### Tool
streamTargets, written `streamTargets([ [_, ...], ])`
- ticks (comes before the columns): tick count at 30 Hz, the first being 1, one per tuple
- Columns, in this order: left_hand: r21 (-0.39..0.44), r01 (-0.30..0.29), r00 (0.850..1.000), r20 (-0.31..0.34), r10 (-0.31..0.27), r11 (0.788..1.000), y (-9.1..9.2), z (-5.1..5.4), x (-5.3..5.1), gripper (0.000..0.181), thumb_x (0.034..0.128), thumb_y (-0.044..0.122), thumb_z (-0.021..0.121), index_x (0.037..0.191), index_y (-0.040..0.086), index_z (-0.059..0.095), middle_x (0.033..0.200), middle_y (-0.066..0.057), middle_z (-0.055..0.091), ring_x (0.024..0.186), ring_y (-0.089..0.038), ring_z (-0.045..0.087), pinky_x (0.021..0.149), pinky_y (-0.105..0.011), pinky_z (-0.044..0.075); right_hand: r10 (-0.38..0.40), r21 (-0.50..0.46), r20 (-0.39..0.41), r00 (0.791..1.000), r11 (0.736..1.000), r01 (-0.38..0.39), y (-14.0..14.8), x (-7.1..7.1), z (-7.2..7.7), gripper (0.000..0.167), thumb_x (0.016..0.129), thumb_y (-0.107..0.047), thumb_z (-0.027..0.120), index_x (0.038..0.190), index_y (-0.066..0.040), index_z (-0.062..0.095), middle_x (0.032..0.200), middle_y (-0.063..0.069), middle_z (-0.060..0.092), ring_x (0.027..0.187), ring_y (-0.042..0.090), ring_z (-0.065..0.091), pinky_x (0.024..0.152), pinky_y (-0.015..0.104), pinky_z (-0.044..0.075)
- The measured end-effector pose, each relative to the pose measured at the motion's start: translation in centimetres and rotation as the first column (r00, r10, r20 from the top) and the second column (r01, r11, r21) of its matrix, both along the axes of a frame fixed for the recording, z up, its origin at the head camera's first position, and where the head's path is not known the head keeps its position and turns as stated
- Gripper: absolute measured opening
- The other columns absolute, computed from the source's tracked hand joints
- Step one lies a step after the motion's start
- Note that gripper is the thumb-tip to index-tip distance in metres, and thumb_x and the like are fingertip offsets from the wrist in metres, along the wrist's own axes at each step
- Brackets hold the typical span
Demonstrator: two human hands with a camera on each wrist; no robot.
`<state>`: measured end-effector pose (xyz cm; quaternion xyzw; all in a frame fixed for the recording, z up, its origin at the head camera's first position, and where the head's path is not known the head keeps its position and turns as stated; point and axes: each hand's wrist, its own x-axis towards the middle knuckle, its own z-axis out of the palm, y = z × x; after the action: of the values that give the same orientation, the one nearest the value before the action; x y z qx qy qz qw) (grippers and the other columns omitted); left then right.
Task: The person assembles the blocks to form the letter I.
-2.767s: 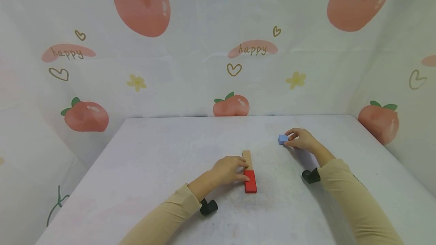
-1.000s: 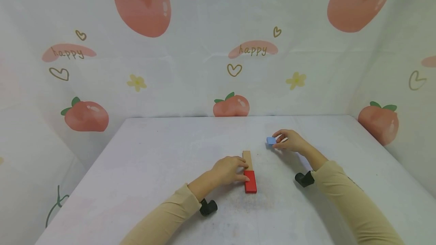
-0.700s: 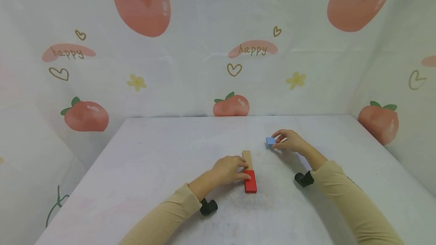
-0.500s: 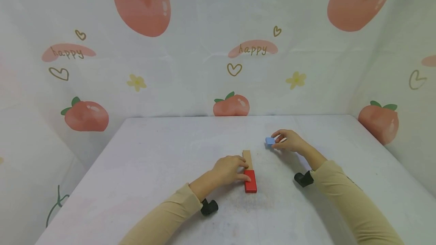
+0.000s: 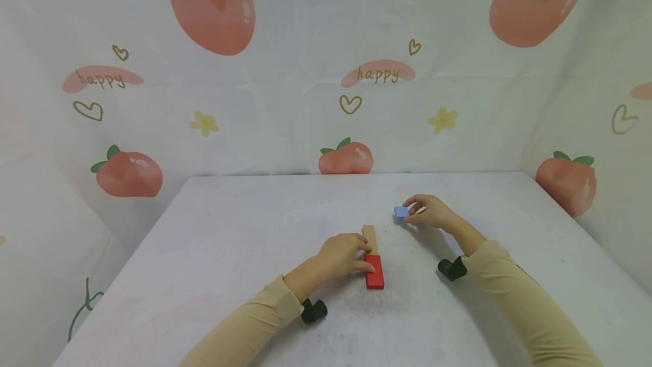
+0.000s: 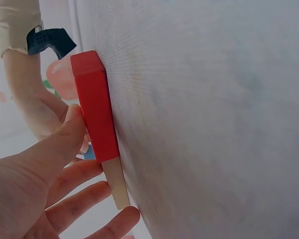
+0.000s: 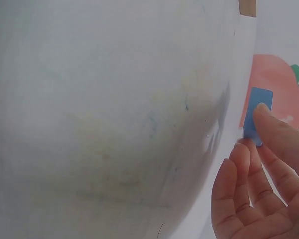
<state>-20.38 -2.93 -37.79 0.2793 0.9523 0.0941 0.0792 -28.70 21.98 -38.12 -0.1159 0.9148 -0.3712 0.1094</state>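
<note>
Near the middle of the table, a red rectangular block (image 5: 374,277) lies with its far end against a plain wooden block (image 5: 369,237). My left hand (image 5: 338,255) touches this row from the left, its thumb against the red block (image 6: 93,102) and its other fingers loosely spread along the wooden block (image 6: 116,183). Farther back and to the right, my right hand (image 5: 430,212) pinches a small blue block (image 5: 400,212) between thumb and fingers. A shadow under the blue block suggests it is slightly raised. The right wrist view shows the thumb on the blue block (image 7: 258,112).
The white table (image 5: 244,231) reaches back to a white curtain (image 5: 285,129) printed with peaches, hearts and flowers. Each wrist carries a black camera, one on the left (image 5: 313,311) and one on the right (image 5: 451,269). A green cord (image 5: 88,306) hangs at the far left.
My right hand has carried the blue block to the left, quickly at first and then by small amounts, towards the row. The left hand and the two blocks it touches have hardly moved.
</note>
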Motion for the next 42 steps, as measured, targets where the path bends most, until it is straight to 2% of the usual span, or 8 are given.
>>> streamTargets([
  [13,-0.001,0.001,1.000,-0.006,-0.001,1.000,0.0,-0.1,0.0,0.047,0.0780,0.045,0.070,0.118,0.021,0.067,0.125,0.003,0.062,0.117,-0.016,0.058,0.093,-0.031,0.050,-0.002,0.008,0.016,1.000,1.000,0.001,-0.8,0.1,0.2,0.040,0.081,-0.015,0.072,0.115,0.001,0.057,0.095,0.014,0.060,0.084,0.020,0.060,0.069,0.023,0.046],
  [19,-0.003,-0.005,1.000,0.005,0.005,1.000,0.0,-0.1,0.0,0.048,0.0782,0.045,0.070,0.119,0.022,0.066,0.126,0.003,0.061,0.118,-0.015,0.057,0.094,-0.031,0.050,0.007,0.012,0.010,1.000,1.000,-0.007,-0.9,0.0,0.2,0.039,0.081,-0.016,0.072,0.114,0.000,0.058,0.095,0.015,0.060,0.084,0.020,0.054,0.067,0.023,0.045],
  [26,-0.011,-0.006,1.000,0.008,0.006,1.000,0.0,0.0,0.0,0.048,0.0783,0.045,0.070,0.120,0.021,0.065,0.127,0.003,0.061,0.119,-0.015,0.056,0.095,-0.031,0.049,0.001,0.026,0.022,1.000,1.000,-0.002,-1.1,0.0,0.1,0.039,0.082,-0.016,0.071,0.115,-0.001,0.057,0.096,0.014,0.060,0.087,0.023,0.061,0.071,0.024,0.048],
  [42,0.005,0.000,1.000,0.006,0.000,1.000,0.0,0.0,0.0,0.048,0.0785,0.045,0.070,0.119,0.020,0.066,0.126,0.002,0.062,0.118,-0.016,0.057,0.094,-0.032,0.050,0.004,0.028,0.016,1.000,1.000,-0.005,-1.8,0.3,0.4,0.039,0.082,-0.016,0.071,0.114,-0.001,0.058,0.095,0.014,0.061,0.088,0.023,0.061,0.071,0.025,0.048],
])
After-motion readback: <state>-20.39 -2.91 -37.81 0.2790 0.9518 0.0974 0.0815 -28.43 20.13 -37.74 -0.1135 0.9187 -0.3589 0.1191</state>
